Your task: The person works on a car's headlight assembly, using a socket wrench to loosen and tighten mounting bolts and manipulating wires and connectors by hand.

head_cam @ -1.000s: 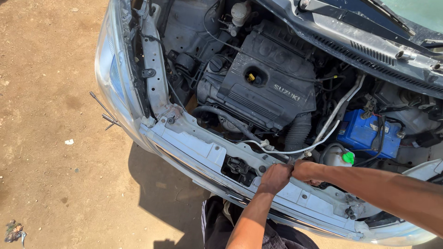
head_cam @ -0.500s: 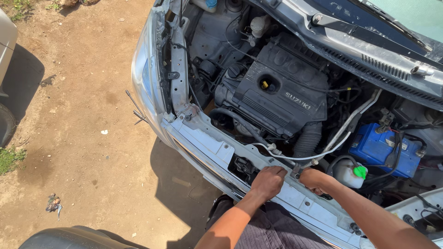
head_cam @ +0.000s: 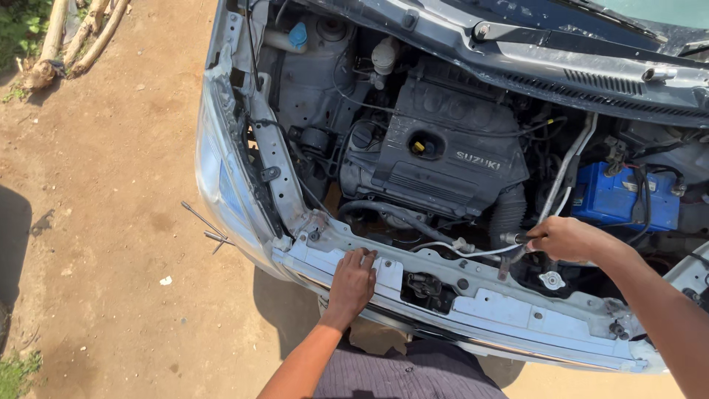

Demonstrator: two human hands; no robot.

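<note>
Blue battery (head_cam: 619, 198), wooden poles (head_cam: 77, 33)

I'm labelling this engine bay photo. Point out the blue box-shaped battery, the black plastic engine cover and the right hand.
Blue box-shaped battery (head_cam: 617, 198), head view, blue side face.
Black plastic engine cover (head_cam: 450, 140), head view, top surface.
Right hand (head_cam: 567, 239), head view, back of hand.
</note>
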